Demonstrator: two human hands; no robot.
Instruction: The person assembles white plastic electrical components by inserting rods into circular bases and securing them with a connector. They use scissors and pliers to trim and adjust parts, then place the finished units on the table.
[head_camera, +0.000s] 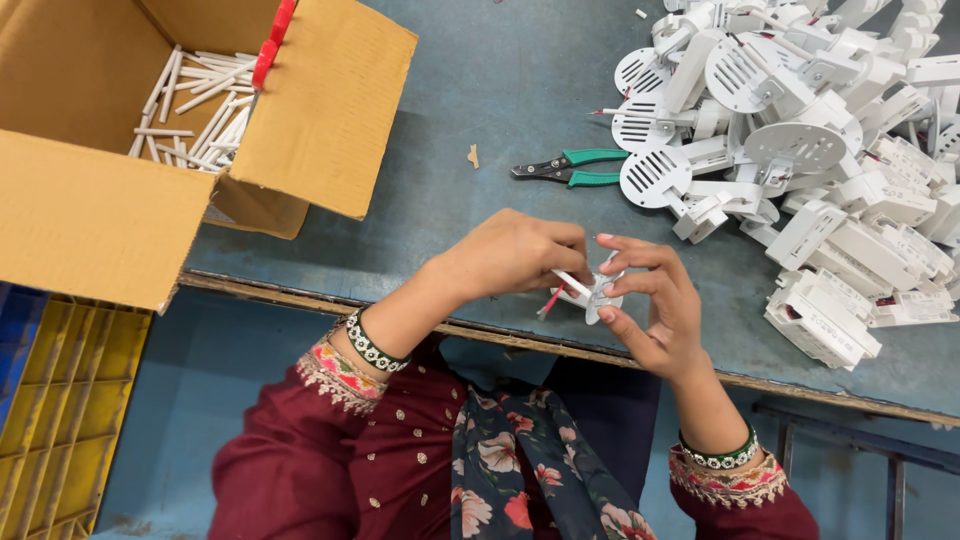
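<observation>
Assembly step in progress: above the table edge (400, 300), the left hand (515, 255) pinches a thin white rod (572, 283) into the small white plastic part (598, 296) clamped by the right hand's (655, 300) fingertips; seating it apparently needs steady alignment.

Left hand (515, 255) pinches thin white stick (573, 283) into small white plastic part (597, 297), which right hand (655, 305) holds over blue surface (500, 90). Green-handled pliers (570, 168) at 12 o'clock. White parts pile (820, 150) at 2 o'clock. Cardboard box (90, 215) of white sticks at 10 o'clock.
</observation>
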